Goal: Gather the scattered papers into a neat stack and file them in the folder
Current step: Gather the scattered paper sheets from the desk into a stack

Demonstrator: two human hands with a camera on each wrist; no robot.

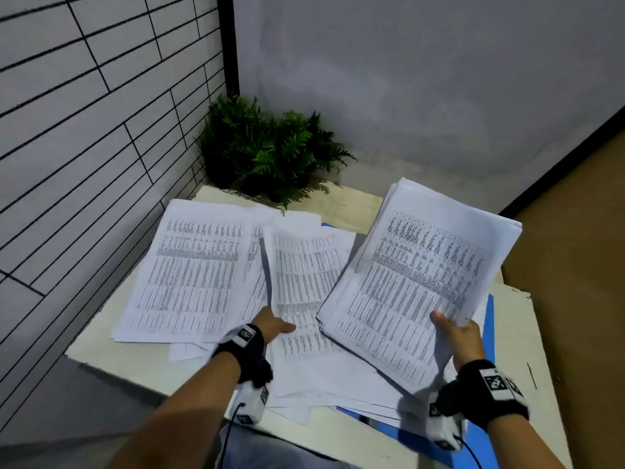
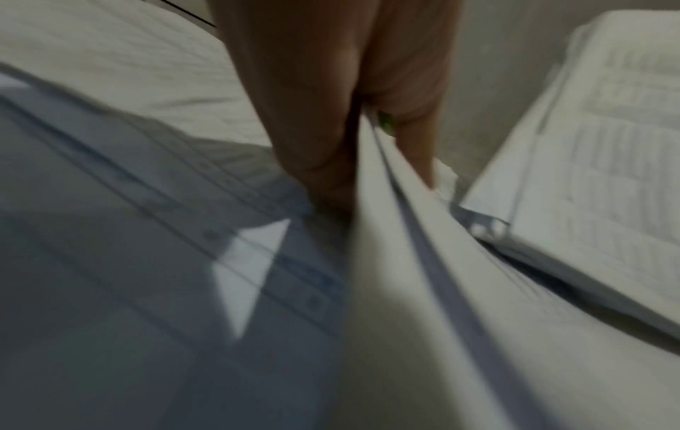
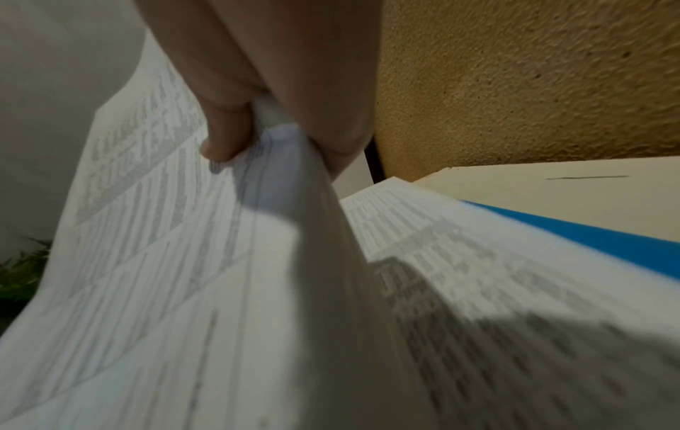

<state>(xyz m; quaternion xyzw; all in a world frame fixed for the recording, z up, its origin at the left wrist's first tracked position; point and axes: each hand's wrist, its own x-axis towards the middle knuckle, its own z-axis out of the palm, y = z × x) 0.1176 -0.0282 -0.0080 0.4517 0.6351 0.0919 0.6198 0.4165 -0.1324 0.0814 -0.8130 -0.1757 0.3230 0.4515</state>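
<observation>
On the left of the table (image 1: pixel 101 346), loose papers (image 1: pixel 189 269) lie fanned and overlapping. My left hand (image 1: pixel 272 324) pinches the near edge of a few middle sheets (image 1: pixel 304 265); held so thinly, I judge they could buckle or slip free. My right hand (image 1: pixel 456 336) is clamped on one corner of the gathered stack (image 1: pixel 419 282), raised and tilted, so it may splay. The blue folder (image 1: pixel 488 333) lies mostly buried beneath everything; dragging paper across could shift it.

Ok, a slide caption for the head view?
Right hand lifts gathered papers; left hand pinches another sheet.
</observation>
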